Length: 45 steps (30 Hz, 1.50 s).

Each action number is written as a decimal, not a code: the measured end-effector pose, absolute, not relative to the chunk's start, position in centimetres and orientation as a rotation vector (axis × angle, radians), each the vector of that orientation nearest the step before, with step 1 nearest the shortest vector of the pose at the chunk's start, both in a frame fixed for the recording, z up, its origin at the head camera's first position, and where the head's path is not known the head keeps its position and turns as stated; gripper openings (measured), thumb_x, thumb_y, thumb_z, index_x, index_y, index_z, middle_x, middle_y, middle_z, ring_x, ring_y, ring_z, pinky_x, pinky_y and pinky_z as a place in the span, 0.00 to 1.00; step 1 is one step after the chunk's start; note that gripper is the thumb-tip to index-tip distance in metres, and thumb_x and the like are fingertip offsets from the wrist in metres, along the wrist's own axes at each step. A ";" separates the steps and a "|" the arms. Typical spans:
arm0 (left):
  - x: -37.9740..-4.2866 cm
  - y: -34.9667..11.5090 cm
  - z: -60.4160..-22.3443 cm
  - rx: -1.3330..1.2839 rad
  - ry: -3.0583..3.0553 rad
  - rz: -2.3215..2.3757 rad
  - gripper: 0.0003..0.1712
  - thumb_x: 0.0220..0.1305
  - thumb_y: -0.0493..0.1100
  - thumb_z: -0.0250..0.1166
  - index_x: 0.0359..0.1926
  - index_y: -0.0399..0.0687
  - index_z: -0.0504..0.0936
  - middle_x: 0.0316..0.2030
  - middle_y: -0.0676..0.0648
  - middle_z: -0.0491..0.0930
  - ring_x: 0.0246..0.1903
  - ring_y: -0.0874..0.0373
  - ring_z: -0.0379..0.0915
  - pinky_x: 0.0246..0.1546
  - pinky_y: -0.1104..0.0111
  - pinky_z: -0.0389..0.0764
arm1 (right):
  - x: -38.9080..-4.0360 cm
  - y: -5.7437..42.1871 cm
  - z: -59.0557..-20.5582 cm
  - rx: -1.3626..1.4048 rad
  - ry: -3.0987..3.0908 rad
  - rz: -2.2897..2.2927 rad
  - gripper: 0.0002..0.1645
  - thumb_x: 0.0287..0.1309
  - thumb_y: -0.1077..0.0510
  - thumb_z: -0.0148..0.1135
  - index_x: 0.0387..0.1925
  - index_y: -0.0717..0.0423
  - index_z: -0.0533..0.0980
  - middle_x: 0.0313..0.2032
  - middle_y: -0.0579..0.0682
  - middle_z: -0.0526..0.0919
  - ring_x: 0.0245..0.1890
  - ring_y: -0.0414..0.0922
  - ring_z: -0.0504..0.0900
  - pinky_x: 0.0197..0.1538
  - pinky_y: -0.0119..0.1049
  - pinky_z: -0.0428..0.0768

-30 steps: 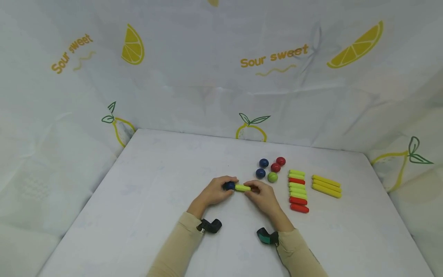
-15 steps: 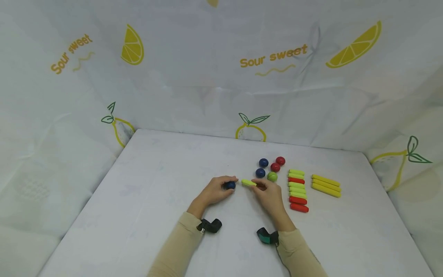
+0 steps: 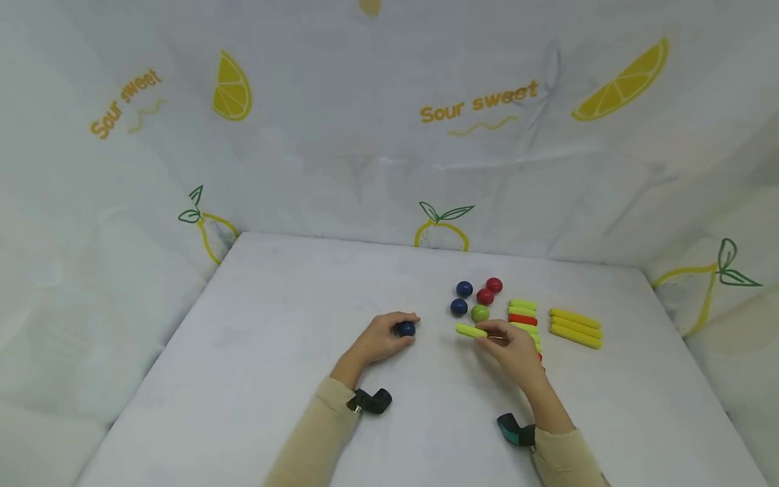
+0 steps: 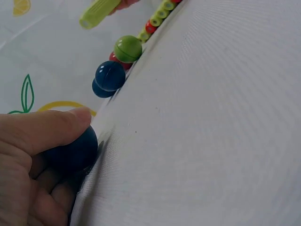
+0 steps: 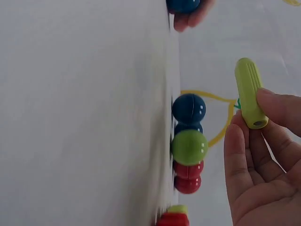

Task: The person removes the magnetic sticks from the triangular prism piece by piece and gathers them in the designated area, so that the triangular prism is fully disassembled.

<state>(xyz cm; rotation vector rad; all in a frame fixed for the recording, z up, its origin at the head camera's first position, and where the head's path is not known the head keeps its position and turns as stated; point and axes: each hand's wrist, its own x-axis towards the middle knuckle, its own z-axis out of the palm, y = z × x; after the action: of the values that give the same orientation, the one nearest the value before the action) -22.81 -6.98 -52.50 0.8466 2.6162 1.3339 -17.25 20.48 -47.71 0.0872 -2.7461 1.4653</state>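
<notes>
On the white table my left hand (image 3: 379, 338) grips a dark blue ball (image 4: 75, 149), thumb on one side and fingers curled round the other. My right hand (image 3: 514, 348) pinches a short yellow-green ribbed rod (image 5: 249, 92) between thumb and fingers, held above the table apart from the ball. A hole shows in the rod's near end in the right wrist view. Behind the right hand lies a column of short yellow-green and red rods (image 3: 523, 318), partly hidden by that hand.
Beyond the hands sit two blue balls (image 3: 459, 307), two red balls (image 3: 485, 296) and a green ball (image 3: 480, 312). To the right lie three longer yellow rods (image 3: 575, 329). A white cloth (image 3: 341, 182) with lemon prints hangs behind the table.
The yellow-green rod has come away from the blue ball. My right hand has carried it rightward, toward the column of rods. The left hand stays in place holding the ball.
</notes>
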 end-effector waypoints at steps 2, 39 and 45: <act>-22.7 -7.1 -52.5 0.857 2.621 1.333 0.23 0.60 0.42 0.66 0.57 0.47 0.77 0.59 0.47 0.76 0.61 0.52 0.69 0.64 0.62 0.68 | -16.5 21.7 -47.6 0.072 -2.759 1.441 0.18 0.57 0.55 0.66 0.48 0.59 0.79 0.46 0.56 0.82 0.44 0.43 0.80 0.44 0.19 0.78; -22.6 -7.0 -52.4 0.881 2.616 1.329 0.21 0.63 0.40 0.63 0.58 0.46 0.76 0.59 0.46 0.76 0.62 0.53 0.69 0.64 0.62 0.68 | -11.7 28.4 -50.0 -0.235 -2.976 0.922 0.22 0.52 0.57 0.69 0.46 0.63 0.73 0.41 0.59 0.81 0.41 0.53 0.79 0.43 0.48 0.82; -22.6 -7.1 -52.4 0.850 2.610 1.334 0.22 0.63 0.41 0.63 0.58 0.47 0.76 0.60 0.46 0.75 0.62 0.52 0.68 0.64 0.62 0.68 | -11.6 28.2 -50.1 -0.231 -2.946 0.921 0.24 0.53 0.56 0.68 0.48 0.64 0.72 0.43 0.61 0.79 0.44 0.55 0.77 0.47 0.53 0.79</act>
<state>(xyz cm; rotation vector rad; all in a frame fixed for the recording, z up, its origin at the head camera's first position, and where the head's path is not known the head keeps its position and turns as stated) -22.55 -7.05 -52.40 0.8503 2.6097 1.3344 -11.64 28.23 -50.10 -0.2309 -2.9458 0.9211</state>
